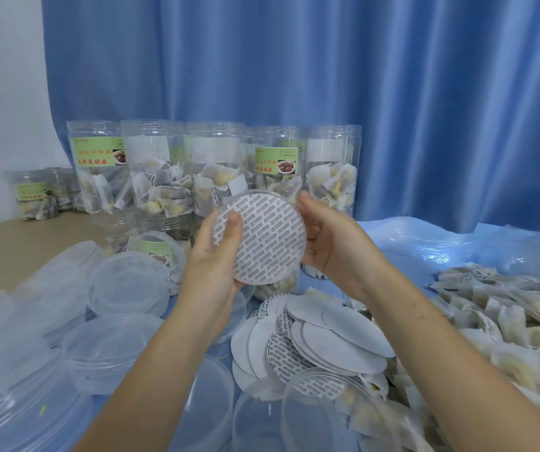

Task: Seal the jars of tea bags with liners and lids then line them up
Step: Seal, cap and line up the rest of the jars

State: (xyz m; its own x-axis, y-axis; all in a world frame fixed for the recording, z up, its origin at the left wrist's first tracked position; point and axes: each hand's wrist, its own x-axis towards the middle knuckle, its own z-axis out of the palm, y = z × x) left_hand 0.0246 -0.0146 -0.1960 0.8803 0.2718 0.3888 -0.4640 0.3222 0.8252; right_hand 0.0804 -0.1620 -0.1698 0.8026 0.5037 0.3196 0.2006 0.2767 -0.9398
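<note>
Both hands [216, 256] hide the lined lid's [262, 239] rim.

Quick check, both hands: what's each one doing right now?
Left hand: holds the lid, thumb pressing the liner into it.
Right hand: grips the lid's right edge, fingers curled behind it.

Single head-worn view, forward and down, close over both hands [272, 243], table [7, 243] and curtain [327, 76] beyond.

Perhaps packing workroom: filled jars [151, 171], loose lids [128, 282].
</note>
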